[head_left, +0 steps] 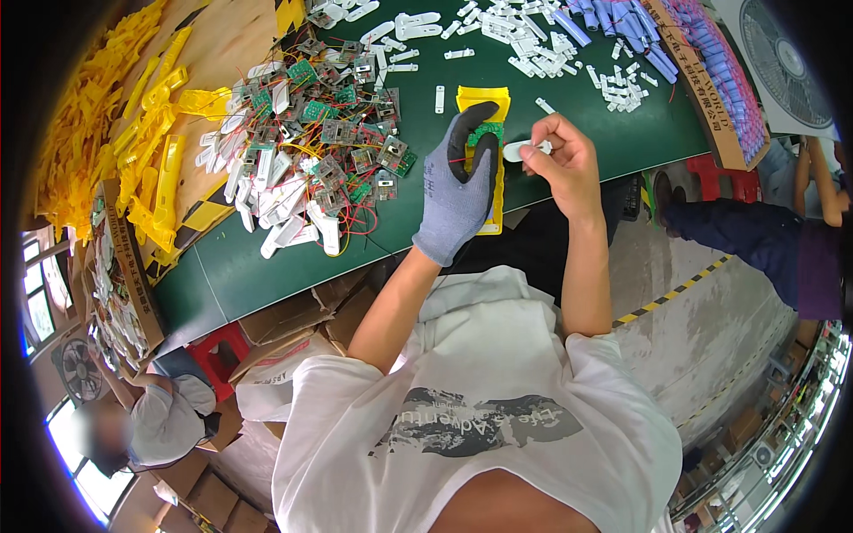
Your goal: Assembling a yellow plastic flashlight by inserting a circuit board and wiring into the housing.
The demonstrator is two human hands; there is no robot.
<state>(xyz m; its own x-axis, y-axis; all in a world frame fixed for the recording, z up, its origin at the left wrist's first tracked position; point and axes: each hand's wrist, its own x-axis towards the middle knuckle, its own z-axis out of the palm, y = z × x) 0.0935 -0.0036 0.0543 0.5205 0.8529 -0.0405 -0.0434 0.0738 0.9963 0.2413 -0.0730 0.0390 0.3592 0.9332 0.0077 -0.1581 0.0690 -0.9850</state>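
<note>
My left hand (462,182), in a grey glove with black fingertips, presses a small green circuit board (485,133) onto a long yellow plastic casing (494,155) lying on the green table (569,151). My bare right hand (564,160) pinches a small white oval plastic piece (518,149) just right of the casing. A heap of green circuit boards with red and yellow wires and white parts (315,142) lies to the left of my hands.
Loose white plastic clips (533,44) and purple cylinders (622,22) lie at the far side. Yellow casings (151,151) pile up at the left. Cardboard boxes (711,98) flank the table. One person sits at the right (782,249), another at lower left (164,417).
</note>
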